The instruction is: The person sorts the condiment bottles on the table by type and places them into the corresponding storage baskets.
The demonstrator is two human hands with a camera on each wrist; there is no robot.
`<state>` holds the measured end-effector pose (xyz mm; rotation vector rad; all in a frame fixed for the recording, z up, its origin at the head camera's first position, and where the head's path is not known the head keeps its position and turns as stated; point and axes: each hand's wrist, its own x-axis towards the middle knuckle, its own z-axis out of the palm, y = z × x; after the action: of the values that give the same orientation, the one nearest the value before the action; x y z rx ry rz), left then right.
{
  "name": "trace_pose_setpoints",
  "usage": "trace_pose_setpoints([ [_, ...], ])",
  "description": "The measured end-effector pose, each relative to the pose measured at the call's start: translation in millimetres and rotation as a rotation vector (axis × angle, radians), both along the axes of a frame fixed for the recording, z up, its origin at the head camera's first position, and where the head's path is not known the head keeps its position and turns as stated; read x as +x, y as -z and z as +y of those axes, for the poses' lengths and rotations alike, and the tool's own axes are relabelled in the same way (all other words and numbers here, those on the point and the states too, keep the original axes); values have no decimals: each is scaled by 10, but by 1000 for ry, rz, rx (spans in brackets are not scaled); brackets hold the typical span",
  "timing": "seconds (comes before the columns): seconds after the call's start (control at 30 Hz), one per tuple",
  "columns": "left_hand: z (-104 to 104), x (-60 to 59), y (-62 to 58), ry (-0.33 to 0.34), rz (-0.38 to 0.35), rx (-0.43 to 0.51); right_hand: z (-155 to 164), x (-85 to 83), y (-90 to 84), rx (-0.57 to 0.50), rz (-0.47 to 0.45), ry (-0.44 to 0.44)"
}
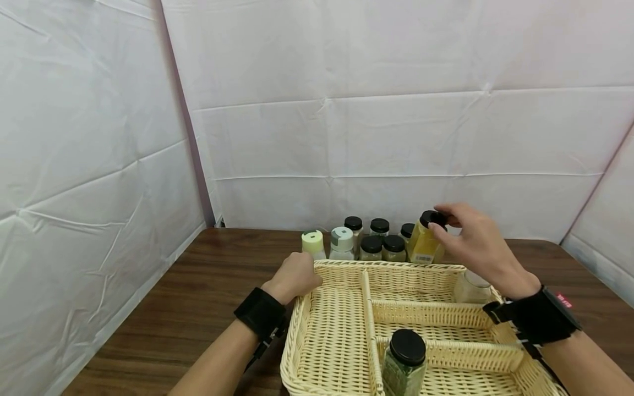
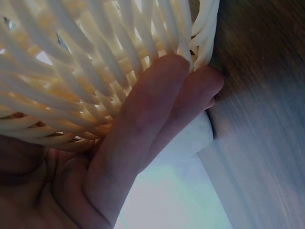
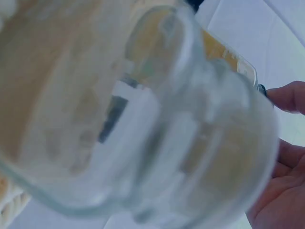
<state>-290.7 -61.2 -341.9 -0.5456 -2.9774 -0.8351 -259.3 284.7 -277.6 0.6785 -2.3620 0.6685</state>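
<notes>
Work looks early on, judging by how things lie: only one jar, the green-herb jar w/ black lid (image 1: 404, 360), stands inside the wicker basket (image 1: 342, 324), in the near compartment at about 6 o'clock. A clear glass jar (image 1: 473, 287) sits at the basket's far-right corner, approx 2 o'clock; can't tell if it's in or just outside. The right hand (image 1: 473, 239) is at the yellow jar (image 1: 425, 239), just beyond the far rim at 1 o'clock, fingers pinching its black cap from above; jar is tilted a bit, seemingly not yet over the basket. The left hand (image 1: 293, 278) grips the basket's far-left rim at 10 o'clock, fingers pressed together against the weave (image 2: 157, 119). Left on the table (image 1: 188, 297) behind: two pale-capped bottles (image 1: 328, 243) & several dark-lidded jars (image 1: 378, 236) in a row at 12 o'clock.
</notes>
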Motion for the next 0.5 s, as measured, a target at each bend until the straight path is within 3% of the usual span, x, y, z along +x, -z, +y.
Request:
trace_pose_setpoints([
  [0.5, 3, 3, -16, -1, -3, 4, -36, 81, -68, 22, -34, 20],
])
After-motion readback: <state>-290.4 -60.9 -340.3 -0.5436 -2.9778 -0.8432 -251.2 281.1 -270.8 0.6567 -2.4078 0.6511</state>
